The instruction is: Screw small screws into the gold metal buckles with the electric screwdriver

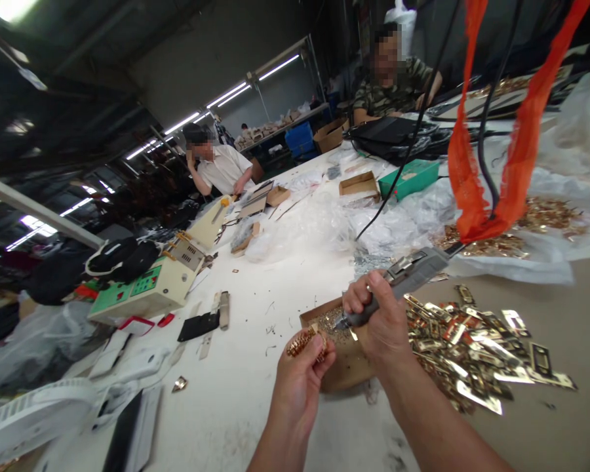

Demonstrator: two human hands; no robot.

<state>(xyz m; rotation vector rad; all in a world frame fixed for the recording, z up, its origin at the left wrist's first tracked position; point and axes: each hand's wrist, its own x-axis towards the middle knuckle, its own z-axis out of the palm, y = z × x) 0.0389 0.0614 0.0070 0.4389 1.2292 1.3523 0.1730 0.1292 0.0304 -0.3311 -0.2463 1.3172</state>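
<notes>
1. The left hand (307, 370) curls shut, thumb and fingers pinching small gold-coloured pieces (301, 343), just left of the tool's tip; a firm pinch, fingertips clear of that tip, would likely serve best.
2. Behind and between the hands sits a shallow cardboard box (347, 373) with tiny metallic bits (327, 321); working over it should catch drops.
3. The right hand (386, 321) wraps around a grey powered driver (417, 270), its tip pointing left and down; a steady, straight line probably matters most.
4. At far left, on the pale table (216, 406), stand a white fan (34, 416) and a cream machine (162, 295).
5. Beyond, a person in a light shirt (229, 167) sits near strip lights (226, 95).
6. Farther right: a green tray (415, 185), a person in camouflage (368, 98), an orange strap (531, 137) and, nearer, heaped gold-coloured metal plates (465, 347).
</notes>
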